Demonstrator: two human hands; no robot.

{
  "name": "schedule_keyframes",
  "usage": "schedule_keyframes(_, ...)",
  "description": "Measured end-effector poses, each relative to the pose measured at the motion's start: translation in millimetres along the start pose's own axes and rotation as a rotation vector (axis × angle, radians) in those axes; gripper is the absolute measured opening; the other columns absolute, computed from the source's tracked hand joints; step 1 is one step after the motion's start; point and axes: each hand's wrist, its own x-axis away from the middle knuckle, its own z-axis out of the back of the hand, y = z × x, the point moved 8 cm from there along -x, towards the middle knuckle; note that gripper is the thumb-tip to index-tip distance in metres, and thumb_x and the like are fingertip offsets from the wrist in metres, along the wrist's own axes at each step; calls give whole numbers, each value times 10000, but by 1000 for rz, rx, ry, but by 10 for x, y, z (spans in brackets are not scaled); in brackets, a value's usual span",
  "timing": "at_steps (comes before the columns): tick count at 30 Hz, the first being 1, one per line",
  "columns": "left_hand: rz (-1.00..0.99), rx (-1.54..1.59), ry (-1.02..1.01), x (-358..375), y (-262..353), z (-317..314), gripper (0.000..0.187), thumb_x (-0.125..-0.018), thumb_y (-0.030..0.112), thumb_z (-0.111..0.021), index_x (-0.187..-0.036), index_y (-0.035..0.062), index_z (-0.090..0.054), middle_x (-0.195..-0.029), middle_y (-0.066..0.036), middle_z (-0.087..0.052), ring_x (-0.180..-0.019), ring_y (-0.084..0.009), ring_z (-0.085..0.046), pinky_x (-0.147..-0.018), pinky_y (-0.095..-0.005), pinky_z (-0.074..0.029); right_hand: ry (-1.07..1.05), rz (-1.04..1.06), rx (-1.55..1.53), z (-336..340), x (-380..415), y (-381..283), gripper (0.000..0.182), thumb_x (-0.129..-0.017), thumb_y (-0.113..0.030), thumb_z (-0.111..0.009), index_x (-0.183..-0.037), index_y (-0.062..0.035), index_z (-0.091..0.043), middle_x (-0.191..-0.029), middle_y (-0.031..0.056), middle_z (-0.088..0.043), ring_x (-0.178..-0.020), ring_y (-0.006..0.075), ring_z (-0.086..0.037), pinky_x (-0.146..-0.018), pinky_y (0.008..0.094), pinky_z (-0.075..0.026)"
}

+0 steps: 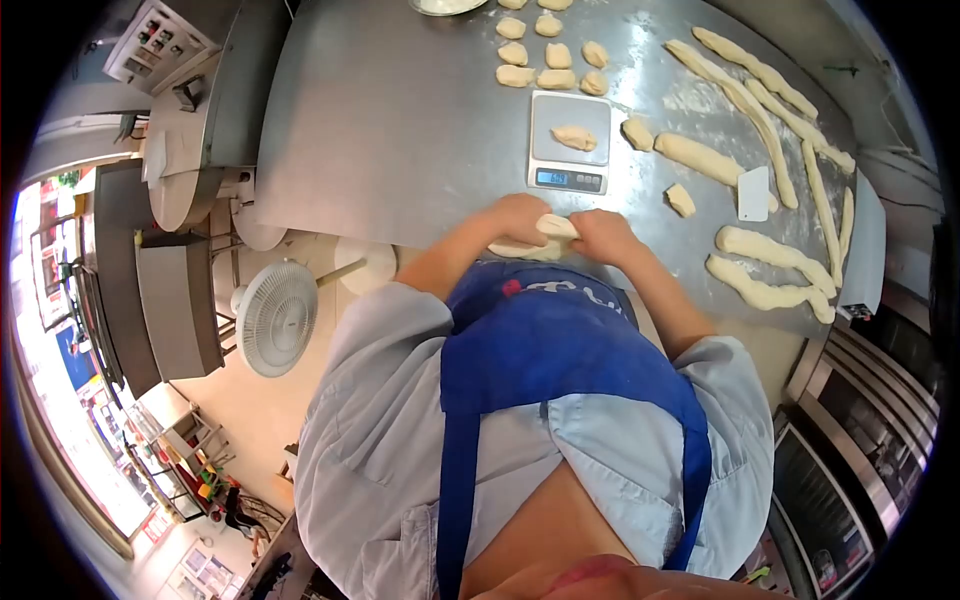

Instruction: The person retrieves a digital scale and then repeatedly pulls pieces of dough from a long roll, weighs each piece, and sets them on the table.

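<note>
At the near edge of the steel table, a length of dough (556, 228) lies between my two hands, close to the blue apron. My left hand (517, 217) grips its left part with the fingers curled. On the other side, my right hand (604, 237) is closed around the dough's right end. Just beyond them stands a digital kitchen scale (568, 178) with its display lit. A small dough piece (574, 137) rests on the scale's plate. Right of the scale lie a cut dough lump (680, 199) and a thick dough roll (697, 157).
Several small dough pieces (557, 79) sit in rows behind the scale. Long dough strips (766, 269) lie on the floured right side of the steel table (400, 130). A white dough scraper (753, 194) touches the roll. A fan (277, 317) stands at left; a metal bowl (447, 5) is at the back.
</note>
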Motion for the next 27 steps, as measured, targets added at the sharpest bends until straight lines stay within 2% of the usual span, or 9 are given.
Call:
schedule_keyframes(6, 37, 527, -562, -88, 259, -285, 420, -686, 375, -733, -936, 37, -737, -863, -107, -719, -770, -232, -650, -728, -381, -507, -6, 89, 242, -39, -95, -228, 202, -734, -204, -697, -905, -97, -690, -808, 126, -701, -774, 317, -690, -663, 428, -551)
schedule_keyframes(13, 217, -37, -217, -13, 370, 107, 275, -782, 296, -646, -879, 63, -754, -870, -170, -721, -793, -321, -692, -726, -402, -536, -14, 75, 333, -55, -124, -120, 138, -750, -130, -645, -860, -60, -691, -808, 144, -697, -762, 325, -690, -634, 430, -551)
schedule_keyframes(18, 96, -306, -154, -27, 143, -72, 430, -772, 512, -671, -944, 125, -742, -959, -116, -725, -879, -284, -699, -784, -413, -540, -62, 134, 116, 77, -7, -372, 208, -800, -150, -641, -984, -55, -660, -897, 163, -683, -827, 357, -673, -719, 433, -541)
schedule_keyframes(19, 95, -299, -155, -71, -16, -292, 430, -772, 512, -671, -944, 125, -742, -959, -116, -725, -879, -284, -699, -784, -413, -540, -19, 250, -131, 168, 2, -473, 273, -823, -200, -654, -1057, -62, -639, -930, 171, -673, -865, 364, -661, -758, 436, -529)
schedule_keyframes(21, -176, 155, 463, -133, -161, -234, 475, -739, 557, -699, -969, 141, -719, -967, -105, -720, -921, -300, -688, -812, -411, -529, 159, 263, -320, 674, -41, -617, 404, -844, -298, -685, -1172, -75, -605, -1012, 183, -654, -936, 362, -639, -818, 436, -508)
schedule_keyframes(22, 122, 20, 31, 41, 154, 41, 603, -701, 597, -729, -1054, 112, -674, -987, -132, -708, -972, -317, -668, -841, -414, -518, 288, 164, -264, 997, -109, -634, 467, -843, -346, -704, -1212, -82, -593, -1061, 188, -646, -970, 354, -629, -839, 435, -499)
schedule_keyframes(23, 123, 21, 30, 93, 326, 172, 603, -701, 597, -729, -1054, 112, -674, -987, -132, -708, -972, -317, -668, -841, -414, -518, 571, 188, -200, 1226, -307, -383, 498, -839, -393, -715, -1204, -77, -597, -1085, 185, -645, -973, 356, -628, -833, 439, -500)
schedule_keyframes(25, 201, -9, 6, 101, 464, 244, 744, -728, 604, -721, -1259, 104, -575, -1121, -163, -671, -1069, -344, -624, -947, -423, -481, 638, 45, -50, 1329, -677, 183, 502, -825, -390, -721, -1198, -77, -600, -1087, 173, -644, -976, 352, -623, -833, 443, -497)
schedule_keyframes(27, 87, 29, 147, 118, 367, 89, 679, -756, 528, -730, -1238, 73, -581, -1184, -177, -639, -1103, -340, -606, -957, -435, -474, 905, 325, 495, 1146, -798, 284, 427, -848, -354, -689, -1162, -72, -622, -1051, 147, -648, -963, 357, -617, -829, 448, -498)
